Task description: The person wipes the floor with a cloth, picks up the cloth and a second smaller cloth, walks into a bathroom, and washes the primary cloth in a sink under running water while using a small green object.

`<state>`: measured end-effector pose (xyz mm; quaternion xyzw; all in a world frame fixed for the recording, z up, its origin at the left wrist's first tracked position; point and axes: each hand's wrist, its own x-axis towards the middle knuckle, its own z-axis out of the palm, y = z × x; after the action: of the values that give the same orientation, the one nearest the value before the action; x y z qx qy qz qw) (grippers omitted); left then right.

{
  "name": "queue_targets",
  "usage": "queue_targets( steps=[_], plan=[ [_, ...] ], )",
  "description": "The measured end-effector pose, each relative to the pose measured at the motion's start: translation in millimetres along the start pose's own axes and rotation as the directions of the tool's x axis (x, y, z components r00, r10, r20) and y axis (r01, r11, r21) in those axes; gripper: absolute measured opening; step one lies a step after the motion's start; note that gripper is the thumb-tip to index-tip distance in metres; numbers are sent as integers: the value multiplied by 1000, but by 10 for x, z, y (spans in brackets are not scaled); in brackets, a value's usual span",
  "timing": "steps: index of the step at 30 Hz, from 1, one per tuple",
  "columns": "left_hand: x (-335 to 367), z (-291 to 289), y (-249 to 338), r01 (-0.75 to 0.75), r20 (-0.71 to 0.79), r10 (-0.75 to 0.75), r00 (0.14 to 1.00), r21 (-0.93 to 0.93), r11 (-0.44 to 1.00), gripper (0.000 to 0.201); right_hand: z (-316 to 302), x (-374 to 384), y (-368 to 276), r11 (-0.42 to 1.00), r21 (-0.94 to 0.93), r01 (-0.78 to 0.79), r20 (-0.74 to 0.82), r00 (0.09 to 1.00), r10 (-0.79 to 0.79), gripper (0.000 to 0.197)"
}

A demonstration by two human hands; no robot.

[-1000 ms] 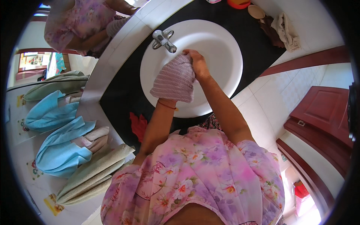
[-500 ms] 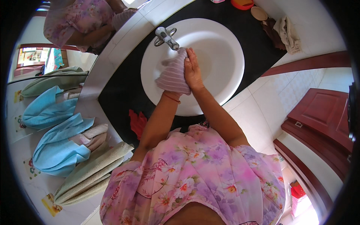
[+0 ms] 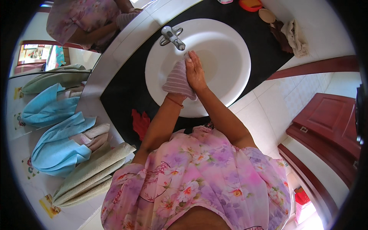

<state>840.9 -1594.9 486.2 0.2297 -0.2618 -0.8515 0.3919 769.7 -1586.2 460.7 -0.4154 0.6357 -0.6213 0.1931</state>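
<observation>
A mauve cloth with pale stripes [image 3: 177, 78] covers my left hand [image 3: 177, 97] down to the wrist, like a mitt. The fingers of that hand are hidden beneath it. My right hand [image 3: 196, 73] lies flat along the right side of the cloth, fingers stretched out and pointing away from me, palm against it. Both hands are above the white oval washbasin [image 3: 234, 42], just on the near side of the chrome tap [image 3: 173, 37]. I see no stream of water from the spout.
The basin sits in a black countertop [image 3: 122, 92]. A red cloth [image 3: 140, 123] lies at its near left. Blue [image 3: 57, 147] and beige towels [image 3: 92, 176] hang at the left, beside a mirror. Folded cloths [image 3: 294, 37], a round beige item [image 3: 266, 15] and an orange-red container [image 3: 250, 4] occupy the far right.
My two hands remain pressed together over the basin. The cloth looks narrower now, its bulge on the left flattened, and my right hand has shifted slightly down along it.
</observation>
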Motion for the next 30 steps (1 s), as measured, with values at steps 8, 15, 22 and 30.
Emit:
queue_targets(
  steps=[8, 15, 22, 30],
  plan=[
    [-18, 126, 66, -176, 139, 109, 984, 783, 596, 38, -81, 218, 304, 880, 208, -428, 8, 900, 436, 40],
    [-12, -232, 65, 26, -71, -37, 997, -149, 988, 41, -389, 60, 849, -379, 889, -258, 457, 551, 698, 43],
    [-152, -444, -137, 266, -118, -354, 928, -454, 850, 49, -786, 196, 556, -210, 937, -278, 345, 656, 671, 42],
    [26, -486, -425, -39, 87, 32, 996, 81, 996, 49, -287, -193, 44, 948, 319, -7, 245, 967, -75, 33]
  ],
)
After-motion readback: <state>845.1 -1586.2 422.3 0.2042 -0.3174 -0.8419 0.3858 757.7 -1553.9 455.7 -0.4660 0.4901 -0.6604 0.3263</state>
